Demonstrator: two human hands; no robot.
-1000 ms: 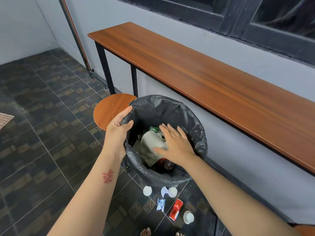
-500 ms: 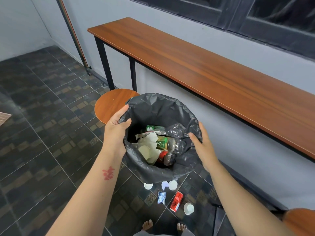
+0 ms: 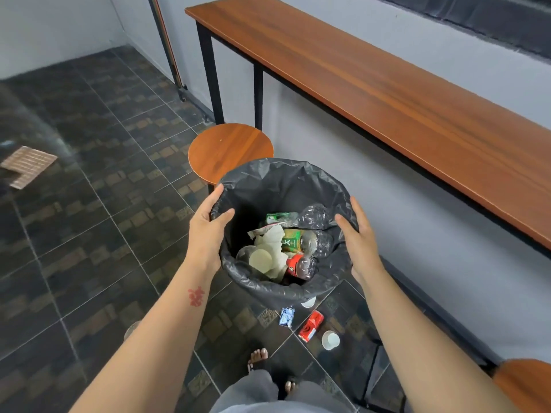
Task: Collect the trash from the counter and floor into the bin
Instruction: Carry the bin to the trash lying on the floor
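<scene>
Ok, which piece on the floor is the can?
Start at the black-lined bin above the tiled floor; litter lies just below its near rim. The can is the only red piece there, lying on its side between a blue wrapper and a white cup.

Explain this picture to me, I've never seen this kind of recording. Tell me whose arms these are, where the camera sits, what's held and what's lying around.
There is no machine here. A person wears one wide-angle camera on the head, and it looks down at their own arms. The left hand and right hand each grip the rim of a bin lined with a black bag, thumbs hooked inside. In the bin lie plastic bottles and crumpled paper. On the tiled floor below are a red can, a small blue packet and a white cup. Behind stand a round stool and a long wooden counter.
</scene>
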